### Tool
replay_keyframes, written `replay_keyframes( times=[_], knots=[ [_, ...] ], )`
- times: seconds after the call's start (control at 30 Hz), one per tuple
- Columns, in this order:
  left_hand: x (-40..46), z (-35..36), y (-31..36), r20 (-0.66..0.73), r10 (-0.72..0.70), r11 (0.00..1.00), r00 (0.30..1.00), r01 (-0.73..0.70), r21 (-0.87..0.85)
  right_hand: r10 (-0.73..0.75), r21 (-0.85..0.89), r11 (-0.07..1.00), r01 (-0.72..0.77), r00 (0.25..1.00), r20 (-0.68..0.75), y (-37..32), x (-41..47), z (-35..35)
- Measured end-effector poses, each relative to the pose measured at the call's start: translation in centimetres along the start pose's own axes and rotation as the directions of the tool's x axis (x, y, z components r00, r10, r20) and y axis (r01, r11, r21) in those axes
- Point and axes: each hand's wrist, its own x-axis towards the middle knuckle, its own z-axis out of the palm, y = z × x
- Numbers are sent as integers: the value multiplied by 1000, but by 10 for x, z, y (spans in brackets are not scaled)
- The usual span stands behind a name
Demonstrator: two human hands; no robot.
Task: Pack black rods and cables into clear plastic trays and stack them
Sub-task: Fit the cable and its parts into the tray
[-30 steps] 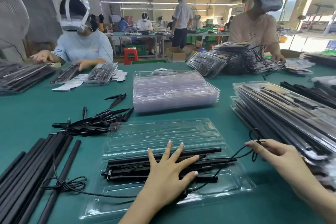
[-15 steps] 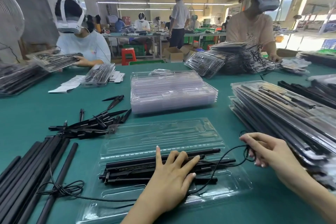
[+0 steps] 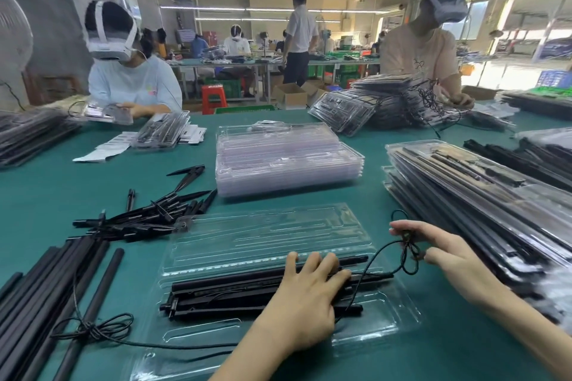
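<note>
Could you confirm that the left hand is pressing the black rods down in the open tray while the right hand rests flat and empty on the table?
Not quite. In the head view the right hand is not flat and empty: its fingers pinch the black cable beside the open tray. The left hand does press the black rods.

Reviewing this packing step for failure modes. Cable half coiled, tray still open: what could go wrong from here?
1. The right hand pinches the cable beside the open tray; its loops may spring loose or get caught in the lid.
2. The left hand presses the black rods; lifting it could let them shift out of their slots.
3. A second cable trails under the tray and may snag when it is moved.
</note>
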Motion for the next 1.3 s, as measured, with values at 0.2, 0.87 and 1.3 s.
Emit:
replay_keyframes(
  times=[0.2,0.87,1.3],
  knots=[
    [17,6,15,67,70,995,995,-65,-78,-66,-62,996,69,997,47,2,0,-4],
    [42,14,9,-98,-70,879,993,15,-476,-437,-448,772,450,889,139,28,2,4],
    [44,18,13,-161,-120,894,980,37,-446,-145,-39,987,154,975,171,21,-15,-5]
  ],
)
